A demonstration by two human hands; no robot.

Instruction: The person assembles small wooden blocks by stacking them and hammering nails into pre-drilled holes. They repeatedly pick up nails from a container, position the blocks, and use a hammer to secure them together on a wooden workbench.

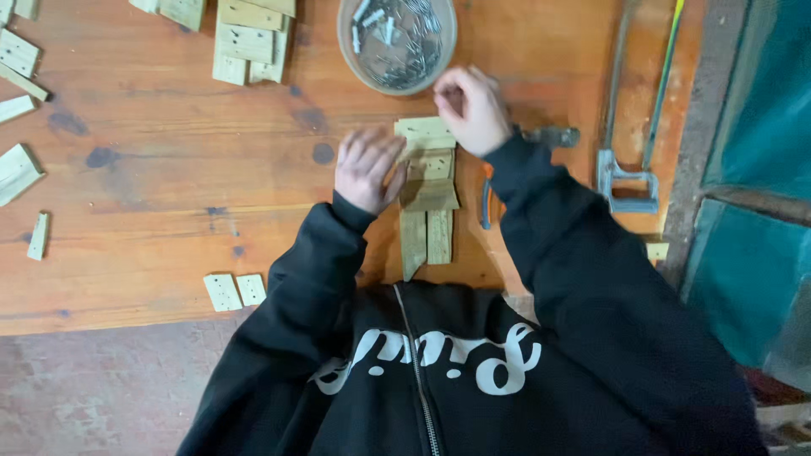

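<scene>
Both hands curl: left hand (367, 169) presses rough wooden slats (428, 190); right hand (471, 108) pinches something unseen.

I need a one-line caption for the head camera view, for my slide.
Both hands, left hand and right hand, rest on a small assembly of pale wooden slats on an orange wooden table, near a round bowl of metal nails.

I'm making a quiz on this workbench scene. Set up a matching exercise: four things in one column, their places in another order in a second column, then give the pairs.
Things:
1. bowl of nails
2. hacksaw
3. two small wood blocks
4. assembly of wood strips

Places:
A. near table edge, beside the left sleeve
B. top centre of the table
C. between the left hand and right hand
D. right side of the table

Pairs: 1-B, 2-D, 3-A, 4-C
</scene>
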